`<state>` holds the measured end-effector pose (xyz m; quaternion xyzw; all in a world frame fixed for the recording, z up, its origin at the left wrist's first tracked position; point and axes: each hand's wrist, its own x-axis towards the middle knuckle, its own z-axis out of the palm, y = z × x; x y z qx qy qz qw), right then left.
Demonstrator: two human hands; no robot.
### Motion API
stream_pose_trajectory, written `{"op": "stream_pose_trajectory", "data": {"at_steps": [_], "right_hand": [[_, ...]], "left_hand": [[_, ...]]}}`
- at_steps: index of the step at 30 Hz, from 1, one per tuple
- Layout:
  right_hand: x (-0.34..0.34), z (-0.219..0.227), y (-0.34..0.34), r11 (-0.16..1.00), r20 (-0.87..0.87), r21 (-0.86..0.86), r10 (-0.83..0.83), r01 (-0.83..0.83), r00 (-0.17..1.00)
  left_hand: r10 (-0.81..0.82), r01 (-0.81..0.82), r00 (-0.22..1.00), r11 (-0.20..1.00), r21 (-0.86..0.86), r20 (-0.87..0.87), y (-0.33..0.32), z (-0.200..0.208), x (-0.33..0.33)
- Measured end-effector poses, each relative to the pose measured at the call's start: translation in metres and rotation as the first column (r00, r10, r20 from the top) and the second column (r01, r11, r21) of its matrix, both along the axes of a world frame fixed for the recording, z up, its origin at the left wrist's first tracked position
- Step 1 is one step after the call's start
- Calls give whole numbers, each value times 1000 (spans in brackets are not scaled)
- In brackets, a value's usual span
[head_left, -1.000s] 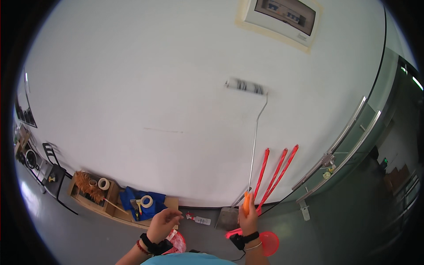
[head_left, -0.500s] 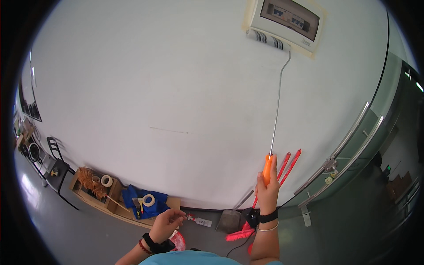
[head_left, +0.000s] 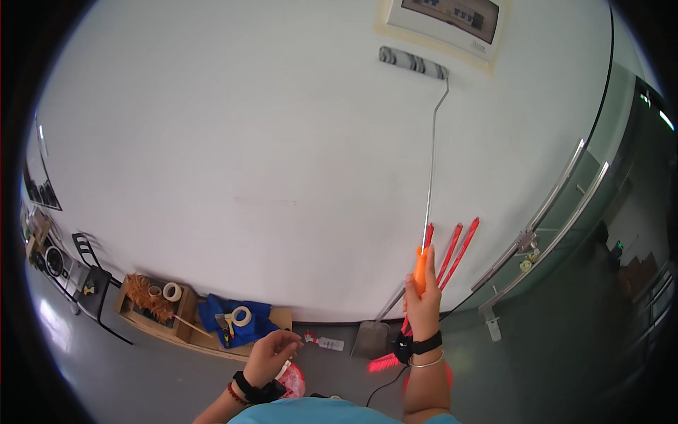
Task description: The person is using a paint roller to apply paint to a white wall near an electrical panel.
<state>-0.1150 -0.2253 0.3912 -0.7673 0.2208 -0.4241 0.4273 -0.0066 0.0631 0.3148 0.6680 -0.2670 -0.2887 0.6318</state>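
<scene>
My right hand (head_left: 424,305) is closed round the orange handle of a paint roller (head_left: 420,272), the thumb lying along it. From there a long thin metal rod rises to the grey-and-white striped roller sleeve (head_left: 413,62), which is up at the white wall (head_left: 212,127) just below the electrical panel box (head_left: 445,25). Pale masking tape (head_left: 380,30) edges that box. Low in front of me, my left hand (head_left: 272,357) has its fingers curled, thumb near the fingertips; whether anything small is between them I cannot tell.
A wooden box (head_left: 185,311) with a brown feather duster (head_left: 147,297), tape rolls and a blue cloth (head_left: 258,321) stands along the wall. A spray bottle (head_left: 328,343), dustpan (head_left: 369,339) and red-handled brooms (head_left: 462,254) are nearby. Glass door handles (head_left: 558,198) are right, a black chair (head_left: 92,279) left.
The roller sleeve has moved down and left, away from the panel box's lower edge. My view has shifted slightly. The left hand keeps its curled pose.
</scene>
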Motion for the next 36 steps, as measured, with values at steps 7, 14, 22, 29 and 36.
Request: {"op": "stream_pose_trajectory", "data": {"at_steps": [7, 14, 22, 29, 36], "right_hand": [[-31, -88, 22, 994, -91, -107, -29, 20, 995], [-60, -142, 49, 995, -275, 92, -12, 38, 961], [-93, -197, 75, 988, -304, 143, -17, 63, 953], [-104, -214, 102, 934, -265, 323, -66, 153, 962], [-73, -186, 82, 905, -21, 412, -103, 103, 994]], "left_hand": [[-31, 31, 1000, 999, 5, 0, 5, 4, 5], [-90, 90, 996, 996, -1, 1, 2, 1, 11], [-177, 177, 984, 984, 24, -12, 4, 6, 24], [-222, 223, 974, 975, 20, -39, 14, 4, 46], [-153, 153, 988, 988, 8, 6, 9, -4, 70]]}}
